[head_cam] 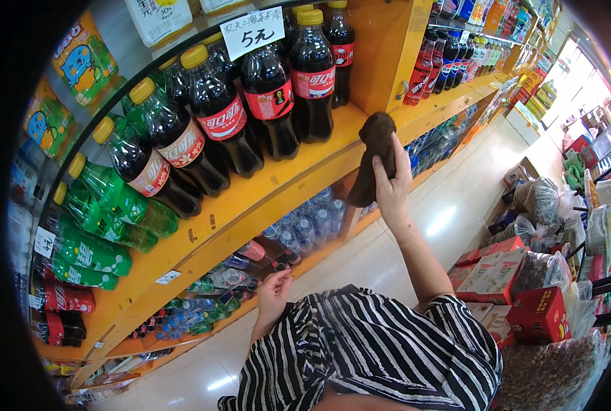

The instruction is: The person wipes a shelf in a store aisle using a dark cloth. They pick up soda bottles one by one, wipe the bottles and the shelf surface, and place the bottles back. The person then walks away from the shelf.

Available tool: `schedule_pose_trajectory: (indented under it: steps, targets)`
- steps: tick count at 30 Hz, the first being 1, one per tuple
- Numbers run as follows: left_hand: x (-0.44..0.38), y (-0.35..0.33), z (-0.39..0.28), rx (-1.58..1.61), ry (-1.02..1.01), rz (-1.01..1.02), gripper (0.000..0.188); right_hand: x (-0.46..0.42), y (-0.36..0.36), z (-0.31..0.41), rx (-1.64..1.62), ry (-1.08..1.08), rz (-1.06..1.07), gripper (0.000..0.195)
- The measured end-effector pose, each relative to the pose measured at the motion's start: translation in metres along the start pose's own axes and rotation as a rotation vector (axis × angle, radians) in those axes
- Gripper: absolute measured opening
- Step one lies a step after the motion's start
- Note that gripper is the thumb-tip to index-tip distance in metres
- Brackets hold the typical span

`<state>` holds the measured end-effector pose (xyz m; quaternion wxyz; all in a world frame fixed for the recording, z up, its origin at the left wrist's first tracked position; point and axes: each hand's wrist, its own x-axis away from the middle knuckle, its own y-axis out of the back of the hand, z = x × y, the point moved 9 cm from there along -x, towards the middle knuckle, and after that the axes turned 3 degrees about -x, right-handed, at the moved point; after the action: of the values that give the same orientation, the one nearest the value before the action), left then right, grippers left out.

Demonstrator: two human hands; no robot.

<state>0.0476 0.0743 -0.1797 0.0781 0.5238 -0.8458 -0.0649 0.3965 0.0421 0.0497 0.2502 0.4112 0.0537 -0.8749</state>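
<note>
My right hand [393, 182] grips a dark brown cloth [374, 159] beside the front edge of the orange wooden shelf [264, 190], near an upright divider. My left hand [274, 295] is low, below the shelf edge, with its fingers bent together; whether it holds anything cannot be told. On the shelf stand several cola bottles with yellow caps [223, 118], and to their left several green soda bottles [112, 198]. A handwritten price card [252, 32] hangs in front of the cola bottles. Another small card [168, 277] is stuck to the shelf edge.
Behind glass below the shelf lie many water bottles [305, 226]. Further along, the shelf carries red and blue drink bottles [439, 64]. On the right, red cartons [495, 272] and clear bags of dried goods [547, 370] stand beside the tiled floor [439, 221].
</note>
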Motion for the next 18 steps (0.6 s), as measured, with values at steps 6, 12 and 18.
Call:
schedule_pose_trajectory:
  steps: [6, 12, 18]
  targets:
    - [0.002, 0.002, 0.001, -0.062, 0.006, 0.019, 0.024, -0.049, -0.023, 0.072, 0.018, 0.303, 0.034, 0.052]
    - [0.005, 0.004, -0.015, -0.047, -0.002, -0.007, 0.024, -0.038, -0.052, 0.101, 0.334, 0.432, 0.199, 0.059]
    - [0.006, 0.009, -0.005, -0.049, -0.046, -0.034, 0.025, -0.011, -0.063, 0.111, 0.290, 0.430, 0.403, 0.057]
